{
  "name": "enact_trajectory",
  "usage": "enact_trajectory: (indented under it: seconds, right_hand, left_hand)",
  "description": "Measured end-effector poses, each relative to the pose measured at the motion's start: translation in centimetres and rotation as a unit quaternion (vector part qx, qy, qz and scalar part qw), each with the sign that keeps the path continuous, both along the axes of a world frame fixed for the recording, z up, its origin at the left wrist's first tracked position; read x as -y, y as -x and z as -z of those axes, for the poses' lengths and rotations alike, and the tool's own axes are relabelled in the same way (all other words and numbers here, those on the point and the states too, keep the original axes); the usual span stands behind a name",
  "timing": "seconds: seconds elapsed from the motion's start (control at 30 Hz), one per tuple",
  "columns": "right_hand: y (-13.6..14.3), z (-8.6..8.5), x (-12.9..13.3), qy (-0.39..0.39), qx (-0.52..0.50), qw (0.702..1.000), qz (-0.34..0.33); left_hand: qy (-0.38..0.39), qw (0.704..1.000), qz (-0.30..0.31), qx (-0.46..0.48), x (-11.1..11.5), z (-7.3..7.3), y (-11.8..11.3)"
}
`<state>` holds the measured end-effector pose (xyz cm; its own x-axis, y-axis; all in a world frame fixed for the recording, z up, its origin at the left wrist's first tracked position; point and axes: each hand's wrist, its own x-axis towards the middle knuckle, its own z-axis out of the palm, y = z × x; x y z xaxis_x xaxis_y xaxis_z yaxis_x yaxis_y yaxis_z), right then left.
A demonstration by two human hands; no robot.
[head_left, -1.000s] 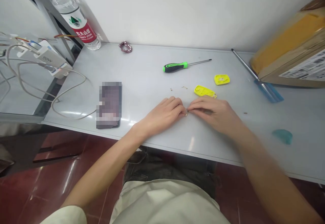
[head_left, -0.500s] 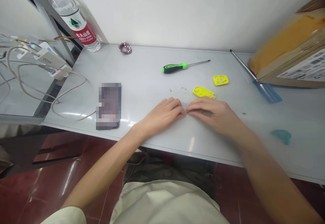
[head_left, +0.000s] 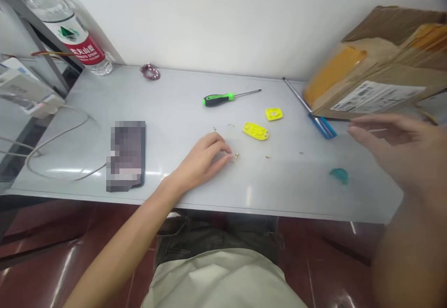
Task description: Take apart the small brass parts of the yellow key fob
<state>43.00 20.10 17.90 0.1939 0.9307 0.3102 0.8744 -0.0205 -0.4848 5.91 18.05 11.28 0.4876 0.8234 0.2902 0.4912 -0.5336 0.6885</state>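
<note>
My left hand (head_left: 206, 157) rests low on the grey table, thumb and index fingertips together at a small brass-coloured metal piece (head_left: 235, 157), which they appear to pinch. My right hand (head_left: 398, 147) is raised at the right in front of the cardboard box, blurred, its thumb apart from the fingers and nothing visible between them. Beyond the left hand lie two yellow plastic casing halves, a longer one (head_left: 255, 131) and a shorter one (head_left: 274, 114). Tiny metal bits (head_left: 231, 125) lie close by, and another small brass bit (head_left: 267, 156) sits farther right.
A green-and-black screwdriver (head_left: 218, 99) lies toward the wall. A blue-handled screwdriver (head_left: 323, 125) is beside the cardboard box (head_left: 380, 82). Also here are a teal scrap (head_left: 339, 175), a phone (head_left: 127, 154) with a cable, a beaded bracelet (head_left: 150, 71) and a water bottle (head_left: 84, 43).
My right hand has left the left hand and swung far right, toward the box. The left hand stays at the brass piece. The view has turned to the right.
</note>
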Motion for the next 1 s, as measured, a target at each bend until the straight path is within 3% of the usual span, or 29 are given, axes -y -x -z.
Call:
enact_trajectory:
  seconds: [0.13,0.3,0.43,0.67,1.0]
  right_hand:
    - [-3.3,2.1,-1.1,0.061,0.009,0.994,0.089]
    - [-2.5,5.5,-3.1,0.097,0.035,0.995,0.011]
    - [-1.8,6.9,-3.7,0.121,0.05,0.991,-0.024]
    - [-2.7,6.4,-2.6,0.181,0.032,0.982,-0.049]
    - [-0.4,4.2,-2.5,0.266,-0.089,0.959,-0.034]
  left_hand:
    - [-0.016,0.998,-0.062,0.029,0.1,-0.2,0.1]
    - [-0.011,0.998,-0.058,0.025,0.0,0.0,-0.1]
    - [0.03,0.999,-0.036,0.009,-0.2,-0.1,-0.3]
    - [0.092,0.994,0.004,-0.054,-0.9,-0.7,-0.9]
    - [0.085,0.996,-0.011,0.0,-2.9,-1.0,-2.1]
